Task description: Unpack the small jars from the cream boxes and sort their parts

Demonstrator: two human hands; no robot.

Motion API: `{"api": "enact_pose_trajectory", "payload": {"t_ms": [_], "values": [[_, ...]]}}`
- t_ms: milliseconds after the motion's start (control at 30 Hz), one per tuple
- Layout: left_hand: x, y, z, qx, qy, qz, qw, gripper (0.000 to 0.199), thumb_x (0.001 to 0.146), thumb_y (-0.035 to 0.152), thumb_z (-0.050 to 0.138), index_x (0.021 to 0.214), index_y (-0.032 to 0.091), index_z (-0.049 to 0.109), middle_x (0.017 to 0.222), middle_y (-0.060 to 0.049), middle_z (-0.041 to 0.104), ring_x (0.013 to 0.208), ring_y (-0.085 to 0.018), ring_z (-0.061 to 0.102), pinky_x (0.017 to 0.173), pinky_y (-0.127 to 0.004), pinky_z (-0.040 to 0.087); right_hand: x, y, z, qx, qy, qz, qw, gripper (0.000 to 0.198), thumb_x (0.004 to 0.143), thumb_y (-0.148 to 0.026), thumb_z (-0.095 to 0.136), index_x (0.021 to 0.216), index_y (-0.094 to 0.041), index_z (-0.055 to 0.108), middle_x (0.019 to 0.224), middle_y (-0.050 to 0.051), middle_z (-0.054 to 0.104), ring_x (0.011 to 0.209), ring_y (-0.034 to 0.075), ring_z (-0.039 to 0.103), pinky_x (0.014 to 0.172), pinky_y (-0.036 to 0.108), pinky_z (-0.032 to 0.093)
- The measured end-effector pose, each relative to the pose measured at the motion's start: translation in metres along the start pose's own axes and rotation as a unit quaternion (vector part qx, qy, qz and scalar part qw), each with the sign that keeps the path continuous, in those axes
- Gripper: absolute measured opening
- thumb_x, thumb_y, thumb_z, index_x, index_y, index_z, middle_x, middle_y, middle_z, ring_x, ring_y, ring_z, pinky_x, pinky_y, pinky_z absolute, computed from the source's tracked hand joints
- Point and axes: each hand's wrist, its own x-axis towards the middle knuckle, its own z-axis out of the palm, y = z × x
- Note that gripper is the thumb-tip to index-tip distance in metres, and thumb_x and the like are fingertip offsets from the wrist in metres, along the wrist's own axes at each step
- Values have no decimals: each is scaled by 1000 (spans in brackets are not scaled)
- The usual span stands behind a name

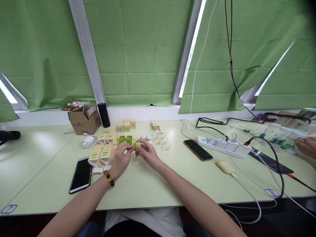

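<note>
A small green square container is held between my two hands above the table. The fingers of my left hand, with a beaded bracelet on its wrist, pinch its left side. My right hand grips it from the right with thumb and fingers. Just behind stand several green square cups. Small clear dishes with yellow bits in them sit behind and right of my right hand. Opened cream paper boxes with green windows stand left of my left hand.
Closed small boxes stand farther back. A cardboard carton and a black cylinder are at back left. Phones lie at left and right. A power strip with cables spans the right; another person's hand is at far right.
</note>
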Motion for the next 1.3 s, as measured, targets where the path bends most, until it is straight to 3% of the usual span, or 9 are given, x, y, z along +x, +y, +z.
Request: {"api": "enact_pose_trajectory", "payload": {"t_ms": [400, 467, 567, 633, 733, 867, 1133, 1300], "values": [[-3, -2, 2, -44, -18, -55, 997, 13, 93, 30, 70, 83, 23, 75, 82, -4, 73, 78, -19, 68, 72, -35, 55, 1, -3, 0, -74, -6, -39, 997, 40, 86, -44, 81, 119, -25, 68, 85, -2, 62, 73, 15, 66, 74, 35, 59], [-2, -3, 2, -37, -22, -69, 997, 9, 92, 31, 72, 94, 23, 76, 88, -5, 74, 81, -19, 68, 75, -35, 56, 1, -4, 1, -92, -1, -54, 994, 42, 87, -43, 79, 123, -26, 66, 94, 1, 65, 82, 17, 67, 76, 35, 60], [-1, -2, 0, -26, -29, -71, 997, 33, 92, 30, 71, 125, 24, 69, 108, -8, 74, 94, -21, 69, 83, -37, 57, 2, -3, 1, -151, 35, -90, 984, 51, 85, -37, 80, 133, -29, 62, 113, 4, 63, 100, 19, 67, 89, 37, 59], [0, 0, -2, -13, -24, -58, 998, 40, 94, 28, 68, 134, 25, 64, 115, -9, 72, 105, -23, 68, 89, -39, 57, 3, -2, -2, -208, 74, -117, 968, 59, 82, -31, 81, 137, -30, 58, 119, 4, 61, 105, 20, 66, 96, 40, 57], [2, 3, -5, 22, -13, -31, 999, 30, 95, 27, 66, 125, 25, 66, 115, -9, 71, 110, -25, 64, 94, -42, 55, 2, -2, -6, -291, 115, -154, 937, 54, 80, -22, 78, 130, -27, 58, 121, 6, 64, 107, 22, 65, 95, 41, 56], [2, 5, -5, 54, -4, 16, 998, 20, 95, 26, 67, 115, 25, 69, 111, -7, 71, 109, -26, 61, 97, -45, 53, 0, -5, -7, -340, 115, -198, 912, 43, 80, -16, 72, 121, -25, 62, 122, 7, 65, 104, 22, 63, 89, 39, 54], [2, 7, -5, 162, 39, 116, 979, 13, 92, 24, 74, 104, 25, 77, 103, -8, 70, 109, -29, 54, 95, -48, 49, -5, -6, -1, -329, 73, -236, 911, 43, 82, -13, 71, 121, -27, 60, 120, 6, 66, 105, 23, 63, 94, 40, 53], [2, 10, -8, 163, 25, 119, 979, 19, 90, 24, 75, 109, 26, 76, 111, -10, 68, 113, -31, 52, 98, -50, 47, -5, -3, -2, -337, 65, -252, 905, 41, 84, -14, 72, 122, -28, 61, 121, 6, 68, 108, 24, 65, 95, 41, 54]]}}
